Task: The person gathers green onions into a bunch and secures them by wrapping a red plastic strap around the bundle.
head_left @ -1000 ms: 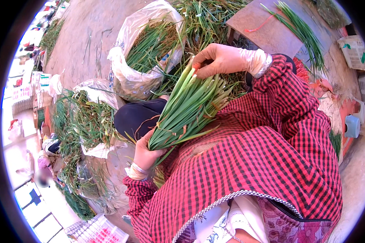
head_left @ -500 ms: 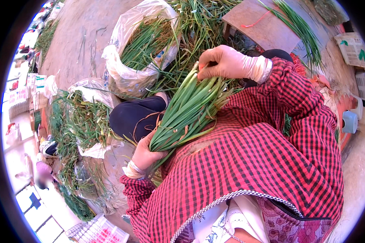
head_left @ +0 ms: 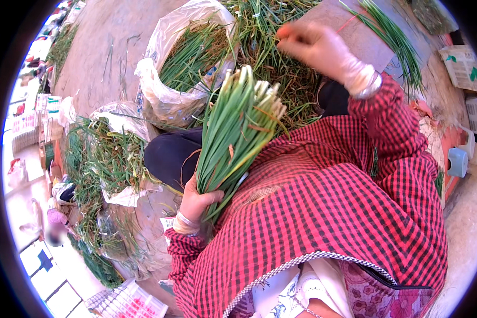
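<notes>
The left hand (head_left: pixel 196 204) is wrapped round the leafy lower part of a bunch of what look like garlic chives (head_left: pixel 233 132), thumb across the leaves. The bunch leans up and away from the lap, its pale stem ends uppermost and uneven, with a few yellowed or brown leaves along its right side. The right hand (head_left: pixel 318 47) is raised beyond those ends, clear of the bunch; its fingers are bent but blurred, so I cannot tell whether they pinch anything.

The step in hand looks like picking over the held bunch. I judge that the next move calls for a firm left grip and light right fingertips at the stem ends, to part single stems without loosening the rest.

Beyond the bunch stands a white plastic bag (head_left: pixel 148 79) of greens, with loose leaves (head_left: pixel 297 87) heaped beside it. Farther right, another bunch (head_left: pixel 389 40) lies on a low table (head_left: pixel 328 11).
</notes>
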`<state>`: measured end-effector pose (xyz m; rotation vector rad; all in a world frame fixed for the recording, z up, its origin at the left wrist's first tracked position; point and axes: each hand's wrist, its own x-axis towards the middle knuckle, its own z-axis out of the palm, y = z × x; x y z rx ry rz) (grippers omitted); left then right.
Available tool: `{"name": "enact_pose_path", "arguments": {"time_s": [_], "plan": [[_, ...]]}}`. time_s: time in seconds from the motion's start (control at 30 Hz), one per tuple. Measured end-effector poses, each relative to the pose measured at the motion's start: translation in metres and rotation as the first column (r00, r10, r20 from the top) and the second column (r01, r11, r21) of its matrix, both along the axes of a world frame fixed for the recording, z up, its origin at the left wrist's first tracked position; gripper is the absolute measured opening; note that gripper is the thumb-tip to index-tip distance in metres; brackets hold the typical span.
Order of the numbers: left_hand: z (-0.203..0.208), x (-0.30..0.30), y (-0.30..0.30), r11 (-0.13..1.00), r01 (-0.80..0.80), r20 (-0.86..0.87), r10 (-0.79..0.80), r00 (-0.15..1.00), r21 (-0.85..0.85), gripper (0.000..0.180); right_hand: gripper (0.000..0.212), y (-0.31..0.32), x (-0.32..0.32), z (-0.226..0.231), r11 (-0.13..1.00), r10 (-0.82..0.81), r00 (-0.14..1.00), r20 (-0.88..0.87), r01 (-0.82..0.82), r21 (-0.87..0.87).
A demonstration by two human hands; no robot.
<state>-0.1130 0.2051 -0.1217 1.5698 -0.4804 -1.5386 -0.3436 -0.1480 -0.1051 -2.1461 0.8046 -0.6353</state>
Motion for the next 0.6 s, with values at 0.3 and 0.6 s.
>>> {"name": "enact_pose_path", "arguments": {"time_s": [0.3, 0.6], "plan": [[-0.007, -0.013, -0.013, 0.991, -0.127, -0.039, 0.126, 0.991, -0.049, 0.051, 0.021, 0.124, 0.063, -0.012, 0.943, 0.31, 0.943, -0.121, -0.321, -0.09], [-0.028, -0.012, -0.031, 0.951, -0.245, -0.12, 0.225, 0.967, -0.191, 0.058, 0.019, 0.163, 0.066, 0.003, 0.135, 0.779, 0.507, 0.369, -0.71, 0.691]]}}
